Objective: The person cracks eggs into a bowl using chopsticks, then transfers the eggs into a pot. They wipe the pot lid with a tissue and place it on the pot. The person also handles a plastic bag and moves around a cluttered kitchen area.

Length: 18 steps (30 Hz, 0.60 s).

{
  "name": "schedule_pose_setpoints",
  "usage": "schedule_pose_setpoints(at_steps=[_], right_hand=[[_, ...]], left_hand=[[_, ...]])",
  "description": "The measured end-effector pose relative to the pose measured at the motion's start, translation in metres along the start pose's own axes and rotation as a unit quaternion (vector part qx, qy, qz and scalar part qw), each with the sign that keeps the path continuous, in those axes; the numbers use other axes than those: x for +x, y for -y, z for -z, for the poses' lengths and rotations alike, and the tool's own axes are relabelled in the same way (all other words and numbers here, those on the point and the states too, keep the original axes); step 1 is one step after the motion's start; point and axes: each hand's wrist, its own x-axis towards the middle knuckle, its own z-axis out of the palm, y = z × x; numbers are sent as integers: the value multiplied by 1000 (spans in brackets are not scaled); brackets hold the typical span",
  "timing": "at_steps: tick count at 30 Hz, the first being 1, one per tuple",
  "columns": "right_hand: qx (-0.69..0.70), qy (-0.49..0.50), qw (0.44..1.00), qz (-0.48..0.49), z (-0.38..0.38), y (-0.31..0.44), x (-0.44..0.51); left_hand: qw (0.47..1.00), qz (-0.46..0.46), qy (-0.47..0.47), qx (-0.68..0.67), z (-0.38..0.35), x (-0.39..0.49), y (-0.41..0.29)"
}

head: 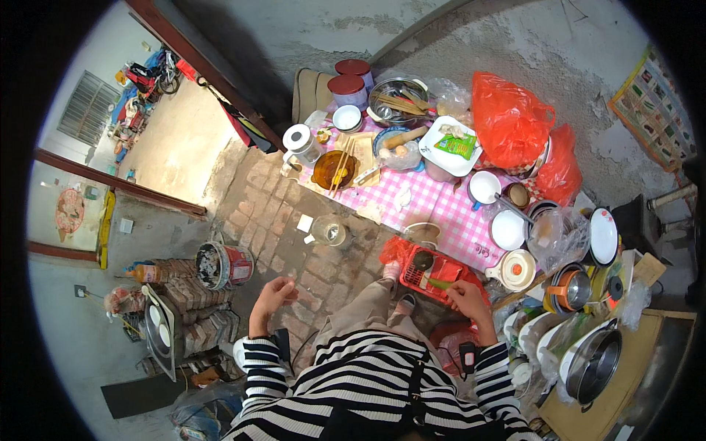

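Observation:
My right hand (465,298) grips a green vegetable piece (439,284) by its end, above a red plastic basket (409,273) on the floor. My left hand (274,296) is raised over the brick floor, its fingers curled loosely with nothing visible in them. Ahead stands a table with a pink checked cloth (436,206). On it an amber glass bowl (325,165) holds what looks like egg, with wooden chopsticks (346,160) across it. A knife with a white handle (366,175) lies beside the bowl on a board.
A clear jug (331,230) stands on the brick floor before the table. To the left are a bucket (225,264) and stacked bricks (193,292). White bowls (508,230), an enamel pot (517,269) and red plastic bags (510,118) crowd the table's right side; pans (593,361) stand at right.

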Motion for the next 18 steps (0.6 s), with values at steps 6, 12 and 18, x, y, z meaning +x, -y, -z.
schedule_pose_setpoints(at_steps=[6, 12, 18], right_hand=[[34, 44, 998, -10, -29, -22, -18], [30, 20, 999, -22, -44, -12, -23], [-24, 22, 998, -54, -86, -3, 3]], left_hand=[[999, 22, -37, -20, 11, -30, 25], [1000, 12, 15, -13, 23, -16, 31], [996, -1, 22, -89, 75, 9, 61]])
